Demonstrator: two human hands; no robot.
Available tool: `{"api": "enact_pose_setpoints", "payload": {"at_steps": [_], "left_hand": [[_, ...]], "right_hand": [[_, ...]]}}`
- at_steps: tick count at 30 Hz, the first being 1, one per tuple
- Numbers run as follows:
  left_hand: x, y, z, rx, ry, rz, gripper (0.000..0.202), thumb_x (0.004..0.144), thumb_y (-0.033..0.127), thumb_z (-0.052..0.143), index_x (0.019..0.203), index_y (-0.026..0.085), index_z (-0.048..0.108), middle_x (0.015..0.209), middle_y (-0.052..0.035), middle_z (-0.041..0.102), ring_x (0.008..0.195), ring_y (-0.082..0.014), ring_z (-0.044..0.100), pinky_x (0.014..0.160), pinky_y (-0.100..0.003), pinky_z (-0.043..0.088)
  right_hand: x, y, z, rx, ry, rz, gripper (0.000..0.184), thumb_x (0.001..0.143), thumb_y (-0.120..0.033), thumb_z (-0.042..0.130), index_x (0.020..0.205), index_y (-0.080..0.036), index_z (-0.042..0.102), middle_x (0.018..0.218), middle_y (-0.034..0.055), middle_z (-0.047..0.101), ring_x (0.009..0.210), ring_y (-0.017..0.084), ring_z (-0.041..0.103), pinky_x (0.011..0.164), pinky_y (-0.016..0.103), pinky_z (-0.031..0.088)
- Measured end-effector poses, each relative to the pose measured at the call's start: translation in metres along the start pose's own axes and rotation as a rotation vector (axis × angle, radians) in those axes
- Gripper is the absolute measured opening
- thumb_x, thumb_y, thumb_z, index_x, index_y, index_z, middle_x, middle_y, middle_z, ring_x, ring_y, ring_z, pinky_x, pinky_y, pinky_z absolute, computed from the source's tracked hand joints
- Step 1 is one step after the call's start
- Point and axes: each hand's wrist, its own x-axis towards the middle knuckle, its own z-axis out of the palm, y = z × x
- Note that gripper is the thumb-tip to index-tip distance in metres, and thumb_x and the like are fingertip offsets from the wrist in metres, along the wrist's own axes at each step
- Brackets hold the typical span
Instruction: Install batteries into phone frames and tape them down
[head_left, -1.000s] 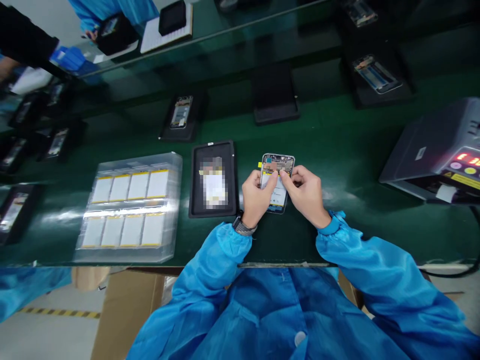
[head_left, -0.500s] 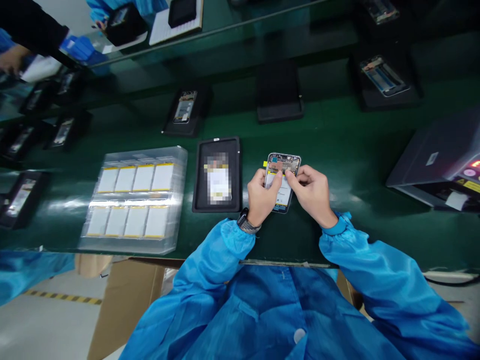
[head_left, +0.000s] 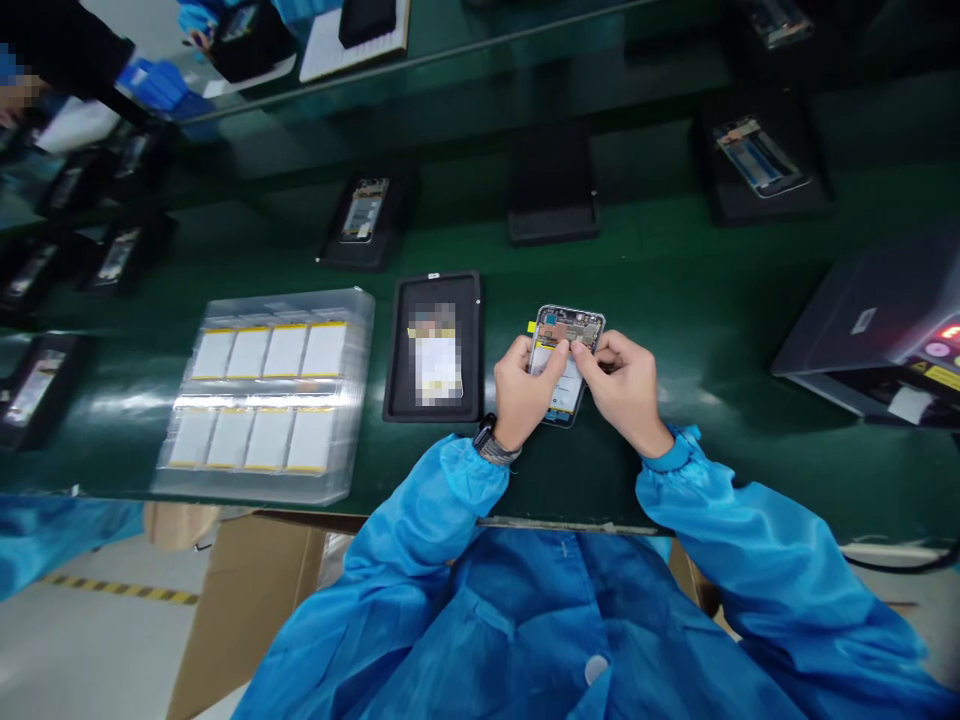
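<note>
An opened smartphone (head_left: 568,392) with a bare circuit board at its top and a white battery below is held between my two hands, above the green table. My left hand (head_left: 525,390) grips its left edge, the thumb lying over the inside near the battery's top. My right hand (head_left: 624,388) closes on the right edge, its thumb pressed on the same area beside the left thumb. A yellow tab sticks out at the phone's upper left. The fingers behind the phone are hidden.
To the left lies a black tray (head_left: 471,350) with a blurred-out device in it. Further left, a clear plastic tray (head_left: 356,390) holds several white batteries. A dark machine (head_left: 840,320) with a red display stands at right. Black trays with phones (head_left: 365,210) line the back. Co-workers' sleeves show at the far left.
Both hands keep nearly the same hold on the phone, thumbs still near the battery's top. The surroundings shift slightly, as the camera moves a little.
</note>
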Motion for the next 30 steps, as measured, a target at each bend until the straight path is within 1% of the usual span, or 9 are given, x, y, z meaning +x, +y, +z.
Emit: {"api": "enact_pose_setpoints", "payload": {"at_steps": [4, 7, 9, 12, 15, 19, 24, 27, 30], "left_hand": [[0.0008, -0.0002, -0.0009, 0.019, 0.010, -0.005, 0.034, 0.085, 0.046, 0.075, 0.078, 0.018, 0.058, 0.071, 0.0019, 0.059, 0.065, -0.0104, 0.052, 0.059, -0.021, 0.040], [0.0026, 0.0007, -0.0010, 0.017, 0.006, -0.021, 0.034, 0.084, 0.045, 0.076, 0.077, 0.018, 0.057, 0.070, 0.0015, 0.059, 0.065, -0.0107, 0.051, 0.059, -0.022, 0.040], [0.0032, 0.0017, -0.0009, 0.015, 0.006, -0.012, 0.034, 0.085, 0.044, 0.075, 0.077, 0.018, 0.056, 0.071, 0.0017, 0.059, 0.065, -0.0105, 0.051, 0.059, -0.021, 0.040], [0.0028, 0.0040, -0.0008, 0.014, 0.012, 0.012, 0.032, 0.086, 0.043, 0.075, 0.078, 0.018, 0.057, 0.071, 0.0022, 0.059, 0.064, -0.0103, 0.052, 0.059, -0.022, 0.040], [0.0017, 0.0068, -0.0007, 0.010, 0.016, 0.005, 0.030, 0.085, 0.042, 0.075, 0.080, 0.018, 0.058, 0.071, 0.0022, 0.060, 0.064, -0.0105, 0.053, 0.059, -0.022, 0.041], [0.0007, 0.0083, -0.0002, 0.021, 0.022, -0.001, 0.032, 0.083, 0.044, 0.077, 0.079, 0.018, 0.059, 0.071, 0.0025, 0.060, 0.064, -0.0104, 0.054, 0.058, -0.021, 0.041], [0.0009, 0.0073, -0.0004, 0.001, -0.008, 0.005, 0.029, 0.085, 0.042, 0.076, 0.082, 0.017, 0.061, 0.072, 0.0016, 0.062, 0.064, -0.0106, 0.054, 0.059, -0.022, 0.042], [0.0019, 0.0079, -0.0010, -0.022, -0.010, -0.002, 0.027, 0.085, 0.040, 0.075, 0.085, 0.016, 0.063, 0.076, 0.0001, 0.064, 0.066, -0.0115, 0.056, 0.061, -0.023, 0.044], [0.0024, 0.0090, -0.0012, -0.014, -0.005, 0.004, 0.028, 0.082, 0.040, 0.077, 0.083, 0.017, 0.062, 0.073, 0.0009, 0.063, 0.064, -0.0110, 0.055, 0.060, -0.022, 0.043]], "right_hand": [[0.0000, -0.0004, -0.0001, -0.009, -0.002, -0.013, 0.047, 0.093, -0.053, 0.069, 0.068, -0.020, 0.045, 0.055, -0.0046, 0.043, 0.052, 0.009, 0.034, 0.050, 0.025, 0.025], [-0.0005, -0.0004, 0.0003, 0.013, -0.028, -0.008, 0.045, 0.095, -0.053, 0.066, 0.071, -0.020, 0.049, 0.058, -0.0035, 0.046, 0.053, 0.010, 0.037, 0.051, 0.026, 0.027], [-0.0008, -0.0010, 0.0008, 0.015, -0.023, -0.003, 0.046, 0.095, -0.056, 0.066, 0.072, -0.020, 0.050, 0.059, -0.0031, 0.047, 0.054, 0.010, 0.038, 0.051, 0.026, 0.028], [-0.0012, -0.0024, 0.0019, 0.015, -0.008, 0.011, 0.050, 0.093, -0.061, 0.065, 0.070, -0.021, 0.046, 0.058, -0.0034, 0.046, 0.053, 0.010, 0.037, 0.050, 0.026, 0.027], [-0.0010, -0.0028, 0.0026, 0.008, -0.015, 0.017, 0.051, 0.093, -0.063, 0.064, 0.070, -0.022, 0.044, 0.057, -0.0032, 0.046, 0.052, 0.011, 0.037, 0.050, 0.026, 0.028], [-0.0009, -0.0029, 0.0019, -0.039, 0.006, 0.006, 0.051, 0.093, -0.061, 0.065, 0.068, -0.022, 0.042, 0.055, -0.0035, 0.044, 0.052, 0.011, 0.036, 0.051, 0.026, 0.027], [-0.0029, -0.0039, 0.0017, -0.057, 0.045, -0.012, 0.052, 0.092, -0.058, 0.066, 0.066, -0.021, 0.040, 0.055, -0.0043, 0.041, 0.052, 0.010, 0.033, 0.052, 0.026, 0.027], [-0.0038, -0.0021, 0.0026, -0.025, 0.019, -0.011, 0.048, 0.095, -0.056, 0.064, 0.069, -0.021, 0.042, 0.056, -0.0044, 0.041, 0.052, 0.010, 0.035, 0.051, 0.026, 0.027], [-0.0035, 0.0000, 0.0030, -0.015, 0.010, -0.030, 0.045, 0.096, -0.051, 0.065, 0.069, -0.021, 0.043, 0.057, -0.0044, 0.044, 0.052, 0.010, 0.036, 0.050, 0.026, 0.026]]}}
